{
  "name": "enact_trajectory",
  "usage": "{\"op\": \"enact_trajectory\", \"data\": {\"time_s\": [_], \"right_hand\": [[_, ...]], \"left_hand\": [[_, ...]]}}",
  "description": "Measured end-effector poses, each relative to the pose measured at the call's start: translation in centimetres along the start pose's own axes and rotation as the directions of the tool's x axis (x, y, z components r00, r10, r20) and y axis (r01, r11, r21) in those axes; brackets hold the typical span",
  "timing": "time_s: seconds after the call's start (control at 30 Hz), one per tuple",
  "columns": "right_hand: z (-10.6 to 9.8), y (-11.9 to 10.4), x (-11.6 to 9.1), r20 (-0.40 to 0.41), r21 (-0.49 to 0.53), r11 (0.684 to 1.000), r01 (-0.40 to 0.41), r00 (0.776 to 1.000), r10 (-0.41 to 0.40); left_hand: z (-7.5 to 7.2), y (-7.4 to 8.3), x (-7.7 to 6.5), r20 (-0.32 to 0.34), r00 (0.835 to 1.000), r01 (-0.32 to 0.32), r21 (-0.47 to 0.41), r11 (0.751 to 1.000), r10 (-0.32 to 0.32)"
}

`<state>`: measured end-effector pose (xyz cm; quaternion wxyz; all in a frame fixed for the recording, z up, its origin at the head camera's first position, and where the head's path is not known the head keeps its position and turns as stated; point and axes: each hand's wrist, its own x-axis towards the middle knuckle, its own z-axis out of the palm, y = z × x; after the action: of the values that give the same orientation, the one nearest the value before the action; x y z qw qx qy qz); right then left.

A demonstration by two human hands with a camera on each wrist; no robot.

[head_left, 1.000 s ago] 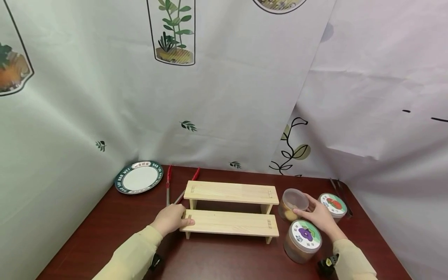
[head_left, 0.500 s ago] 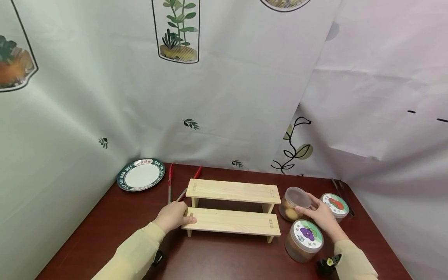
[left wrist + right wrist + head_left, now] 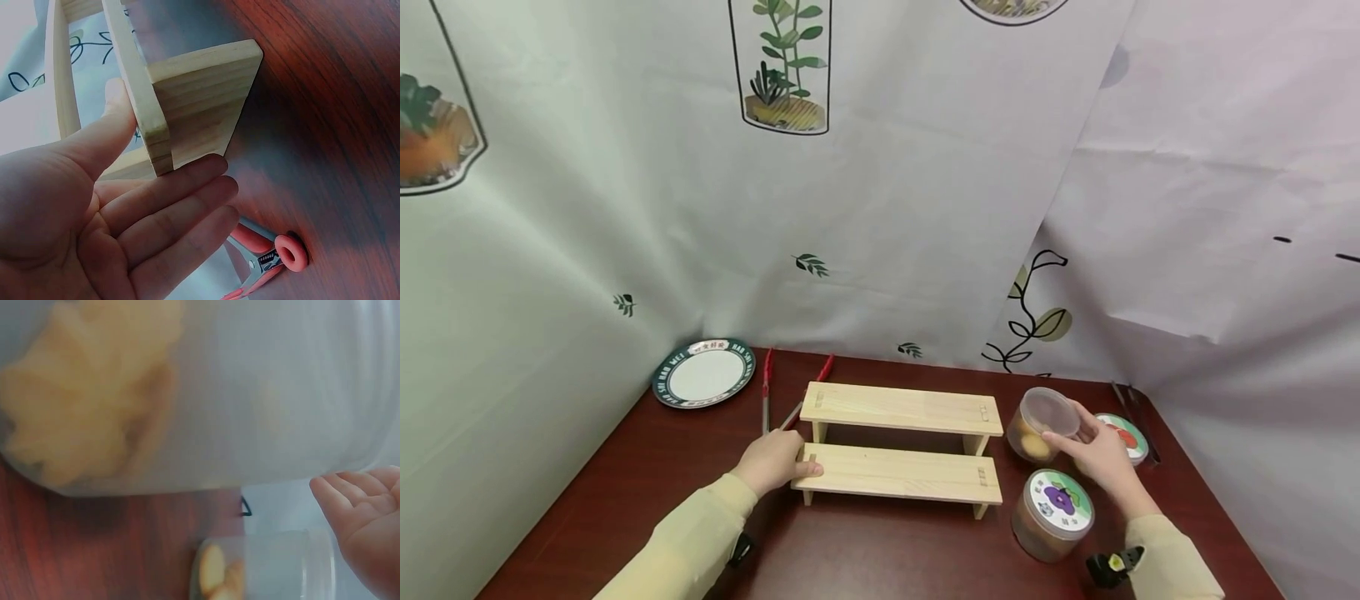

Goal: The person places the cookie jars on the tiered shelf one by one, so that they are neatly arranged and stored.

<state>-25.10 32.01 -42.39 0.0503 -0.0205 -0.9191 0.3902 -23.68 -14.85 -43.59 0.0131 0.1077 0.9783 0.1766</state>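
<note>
In the head view, my left hand (image 3: 772, 462) grips the left end of the lower step of a pale wooden two-step rack (image 3: 902, 472). The left wrist view shows the thumb over that board's edge (image 3: 140, 106) and the fingers beside its leg. My right hand (image 3: 1097, 454) holds a clear, round jar (image 3: 1026, 432) between thumb and fingers; yellow biscuits show inside. Just in front stands a jar with a purple-fruit lid (image 3: 1060, 504). Behind the right hand, a tomato-lidded jar (image 3: 1133, 437) is partly covered. A jar with a flower-shaped biscuit (image 3: 94, 394) fills the right wrist view's top.
A green-rimmed plate (image 3: 703, 373) lies at the back left. Red-ended metal tongs (image 3: 766, 392) lie spread behind the rack's left end. Dark metal tongs (image 3: 1137, 421) are at the far right. Printed cloth (image 3: 887, 208) hangs around the dark red table (image 3: 880, 554).
My right hand has shifted the clear jar slightly back and to the right, so it covers more of the tomato-lidded jar. The left hand keeps its place on the rack.
</note>
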Motion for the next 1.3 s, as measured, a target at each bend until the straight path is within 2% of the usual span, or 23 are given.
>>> {"op": "enact_trajectory", "data": {"time_s": [0.23, 0.43, 0.57, 0.9, 1.07, 1.3], "right_hand": [[-0.3, -1.1, -0.2, -0.001, -0.010, 1.000, 0.029, 1.000, -0.029], [-0.9, -2.7, -0.5, -0.021, 0.107, 0.991, 0.078, 0.997, -0.077], [-1.0, -3.7, -0.7, -0.056, 0.140, 0.984, 0.113, 0.993, -0.107], [-1.1, -6.0, -1.4, -0.049, 0.123, 0.988, 0.094, 0.995, -0.088], [-1.2, -7.0, -1.8, -0.081, 0.075, 0.992, 0.096, 0.993, -0.090], [-1.1, -8.1, -2.2, -0.106, 0.075, 0.990, 0.120, 0.988, -0.112]], "left_hand": [[0.0, -0.3, -0.5, 0.007, 1.000, 0.017, -0.006, 1.000, -0.017], [0.1, -0.3, -0.5, -0.007, 1.000, 0.007, -0.002, 1.000, -0.007], [0.1, -0.3, -0.5, -0.009, 1.000, 0.006, -0.003, 1.000, -0.006], [-0.2, 0.0, -0.3, -0.009, 1.000, -0.001, 0.027, 1.000, 0.001], [-0.2, 0.0, -0.3, -0.004, 1.000, 0.001, 0.035, 0.999, -0.001], [-0.2, 0.1, -0.5, -0.002, 1.000, 0.003, 0.025, 1.000, -0.003]]}}
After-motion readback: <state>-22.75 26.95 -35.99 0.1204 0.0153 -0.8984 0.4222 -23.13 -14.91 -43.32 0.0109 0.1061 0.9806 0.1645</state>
